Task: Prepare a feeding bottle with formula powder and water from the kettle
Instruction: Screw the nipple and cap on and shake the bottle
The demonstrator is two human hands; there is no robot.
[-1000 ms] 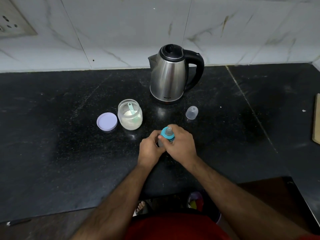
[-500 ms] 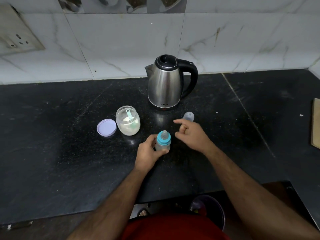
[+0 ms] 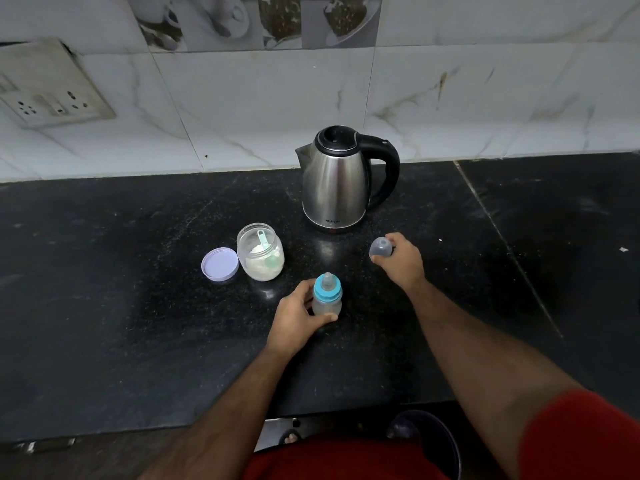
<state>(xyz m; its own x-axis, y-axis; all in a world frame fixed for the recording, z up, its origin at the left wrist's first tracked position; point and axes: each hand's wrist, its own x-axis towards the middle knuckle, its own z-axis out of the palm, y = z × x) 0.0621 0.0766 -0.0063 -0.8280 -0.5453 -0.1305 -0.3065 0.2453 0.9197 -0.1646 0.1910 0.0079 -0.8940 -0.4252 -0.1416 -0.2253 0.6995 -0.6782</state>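
A small feeding bottle [image 3: 327, 299] with a blue collar and teat stands upright on the black counter [image 3: 138, 323]. My left hand [image 3: 298, 318] grips its body from the left. To the right, my right hand [image 3: 401, 261] holds the clear bottle cap [image 3: 380, 247] on the counter. An open jar of white formula powder [image 3: 261, 252] with a green scoop inside stands left of the bottle, and its lilac lid [image 3: 220, 264] lies beside it. The steel kettle [image 3: 337, 181] with a black handle stands behind, lid closed.
A tiled wall runs along the back, with a socket plate [image 3: 52, 95] at the upper left. The counter's front edge lies just below my forearms, and a dark bucket [image 3: 429, 441] sits on the floor beneath.
My right hand left the bottle's top, reached right and back, and took hold of the clear cap. My left hand stayed on the bottle. The camera tilted up.
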